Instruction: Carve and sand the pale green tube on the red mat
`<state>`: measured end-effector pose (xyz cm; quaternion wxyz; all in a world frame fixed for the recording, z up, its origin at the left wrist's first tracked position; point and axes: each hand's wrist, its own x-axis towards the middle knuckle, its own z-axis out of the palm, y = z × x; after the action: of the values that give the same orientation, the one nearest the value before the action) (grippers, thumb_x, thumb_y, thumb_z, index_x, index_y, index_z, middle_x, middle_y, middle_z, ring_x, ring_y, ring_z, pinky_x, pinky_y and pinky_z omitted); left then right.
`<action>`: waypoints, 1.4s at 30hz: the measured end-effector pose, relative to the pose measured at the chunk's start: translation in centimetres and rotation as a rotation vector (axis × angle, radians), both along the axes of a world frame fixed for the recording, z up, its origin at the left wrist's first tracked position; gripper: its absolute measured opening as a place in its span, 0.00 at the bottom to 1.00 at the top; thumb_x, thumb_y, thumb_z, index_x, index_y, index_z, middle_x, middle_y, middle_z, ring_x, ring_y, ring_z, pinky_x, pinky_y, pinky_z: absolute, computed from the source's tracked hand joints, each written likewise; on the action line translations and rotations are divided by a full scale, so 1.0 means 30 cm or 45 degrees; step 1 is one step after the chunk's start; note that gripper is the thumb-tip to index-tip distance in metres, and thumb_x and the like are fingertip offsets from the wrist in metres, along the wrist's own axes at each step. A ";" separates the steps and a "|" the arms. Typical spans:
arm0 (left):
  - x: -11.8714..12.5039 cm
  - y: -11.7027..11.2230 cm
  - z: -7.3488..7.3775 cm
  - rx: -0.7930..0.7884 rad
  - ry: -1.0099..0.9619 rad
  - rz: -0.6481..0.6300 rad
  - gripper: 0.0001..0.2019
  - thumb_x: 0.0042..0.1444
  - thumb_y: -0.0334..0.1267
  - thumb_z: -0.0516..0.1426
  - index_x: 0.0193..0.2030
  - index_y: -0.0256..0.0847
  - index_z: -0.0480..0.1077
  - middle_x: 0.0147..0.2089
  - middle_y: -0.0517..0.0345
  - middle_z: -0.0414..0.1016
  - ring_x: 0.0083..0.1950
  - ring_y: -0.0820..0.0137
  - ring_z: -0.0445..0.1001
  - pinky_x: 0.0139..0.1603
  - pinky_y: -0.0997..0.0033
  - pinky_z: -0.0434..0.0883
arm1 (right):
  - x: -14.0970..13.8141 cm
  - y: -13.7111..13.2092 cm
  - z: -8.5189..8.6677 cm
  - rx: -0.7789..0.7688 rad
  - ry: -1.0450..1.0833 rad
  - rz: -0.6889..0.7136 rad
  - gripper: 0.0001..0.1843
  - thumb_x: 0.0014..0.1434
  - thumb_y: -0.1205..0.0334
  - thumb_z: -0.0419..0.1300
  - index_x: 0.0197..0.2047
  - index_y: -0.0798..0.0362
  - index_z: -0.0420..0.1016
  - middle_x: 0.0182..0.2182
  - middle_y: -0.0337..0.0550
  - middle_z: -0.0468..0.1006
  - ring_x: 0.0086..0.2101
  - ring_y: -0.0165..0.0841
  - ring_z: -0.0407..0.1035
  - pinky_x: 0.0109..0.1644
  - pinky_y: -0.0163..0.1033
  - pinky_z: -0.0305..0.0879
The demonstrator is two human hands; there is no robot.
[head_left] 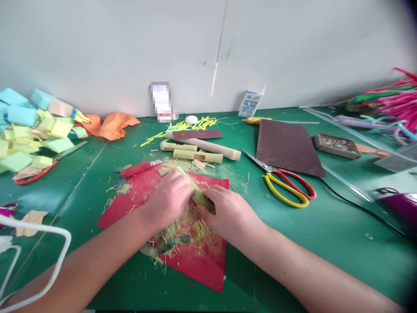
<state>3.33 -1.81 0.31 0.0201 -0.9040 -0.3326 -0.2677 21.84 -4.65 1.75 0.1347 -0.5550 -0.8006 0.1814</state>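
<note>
A person's two bare hands meet over a pale green bamboo piece (201,198), which lies above a red sheet (208,271) on the green table (260,269), slanting from far left to near right. The right hand (226,208) grips its near end, thumb and fingers closed around it. The left hand (169,195) is curled against the left side of the piece; it is blurred, so whether its fingers pinch the piece or something else cannot be told. Fibrous shavings (200,231) are scattered over the red sheet, thickest just below the hands. A red-handled tool (138,168) lies at the far left edge of the sheet. Farther off, two short bamboo tubes (208,157) lie side by side, the nearer one with a notch cut in it, and a longer pale stick (224,150) lies just beyond them, under a narrow brown strip (202,134). To the right, scissors (286,184) with one yellow and one red handle lie partly open, their red handle beside the near edge of a dark brown sheet (288,145). At far left, folded paper blocks (29,134) sit heaped beside crumpled orange paper (114,126)
</note>
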 end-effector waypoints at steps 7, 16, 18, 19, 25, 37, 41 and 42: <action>-0.006 0.008 0.003 0.026 -0.024 0.036 0.11 0.63 0.30 0.49 0.32 0.37 0.70 0.32 0.53 0.69 0.37 0.66 0.64 0.40 0.64 0.65 | 0.001 -0.001 -0.004 -0.010 0.019 -0.005 0.06 0.52 0.62 0.57 0.27 0.53 0.65 0.27 0.39 0.68 0.25 0.26 0.55 0.28 0.34 0.48; -0.023 0.030 0.000 0.017 -0.037 0.037 0.09 0.62 0.29 0.50 0.34 0.38 0.70 0.33 0.54 0.70 0.38 0.67 0.65 0.40 0.65 0.65 | -0.001 -0.003 0.001 -0.011 0.006 0.008 0.05 0.53 0.62 0.56 0.28 0.53 0.66 0.28 0.40 0.69 0.26 0.27 0.57 0.29 0.34 0.50; -0.030 0.040 0.000 0.001 -0.033 -0.006 0.09 0.62 0.30 0.51 0.34 0.37 0.71 0.33 0.54 0.70 0.37 0.67 0.65 0.40 0.65 0.65 | 0.000 -0.002 0.000 -0.022 -0.005 0.007 0.05 0.53 0.62 0.56 0.28 0.53 0.66 0.28 0.39 0.69 0.26 0.27 0.58 0.29 0.34 0.50; -0.036 0.046 -0.001 0.017 -0.062 0.017 0.09 0.62 0.30 0.51 0.34 0.37 0.71 0.33 0.54 0.70 0.37 0.68 0.65 0.40 0.65 0.65 | -0.001 -0.002 -0.001 -0.016 -0.008 0.004 0.05 0.53 0.62 0.56 0.28 0.53 0.65 0.28 0.39 0.69 0.26 0.27 0.57 0.29 0.34 0.50; -0.049 0.057 -0.010 -0.003 -0.041 0.029 0.09 0.62 0.31 0.52 0.32 0.38 0.71 0.33 0.55 0.70 0.39 0.68 0.66 0.42 0.65 0.66 | 0.000 -0.002 0.001 -0.029 -0.012 0.007 0.06 0.53 0.61 0.56 0.28 0.53 0.65 0.28 0.39 0.69 0.26 0.27 0.58 0.29 0.34 0.50; -0.062 0.080 -0.013 0.045 -0.140 0.149 0.08 0.62 0.33 0.52 0.34 0.38 0.72 0.33 0.55 0.70 0.37 0.68 0.66 0.41 0.65 0.66 | -0.003 -0.005 -0.005 0.019 -0.009 -0.002 0.05 0.54 0.60 0.57 0.30 0.53 0.67 0.29 0.40 0.70 0.27 0.28 0.59 0.30 0.35 0.50; -0.068 0.085 -0.020 -0.021 -0.089 0.088 0.08 0.62 0.33 0.52 0.35 0.38 0.72 0.34 0.55 0.71 0.38 0.68 0.66 0.42 0.65 0.66 | -0.005 -0.006 -0.005 0.030 -0.036 0.003 0.05 0.54 0.61 0.56 0.30 0.53 0.68 0.30 0.40 0.71 0.28 0.29 0.61 0.30 0.35 0.51; -0.069 0.087 -0.021 -0.009 -0.114 0.097 0.08 0.62 0.33 0.52 0.34 0.38 0.72 0.33 0.55 0.71 0.38 0.68 0.66 0.42 0.65 0.66 | -0.005 -0.007 -0.007 0.044 -0.041 0.007 0.05 0.54 0.61 0.56 0.31 0.53 0.68 0.30 0.41 0.71 0.28 0.29 0.61 0.31 0.35 0.52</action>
<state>1.26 0.79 -0.30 0.0121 -0.8778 -0.3685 -0.3058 21.70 -4.84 1.55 0.1308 -0.5533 -0.8072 0.1588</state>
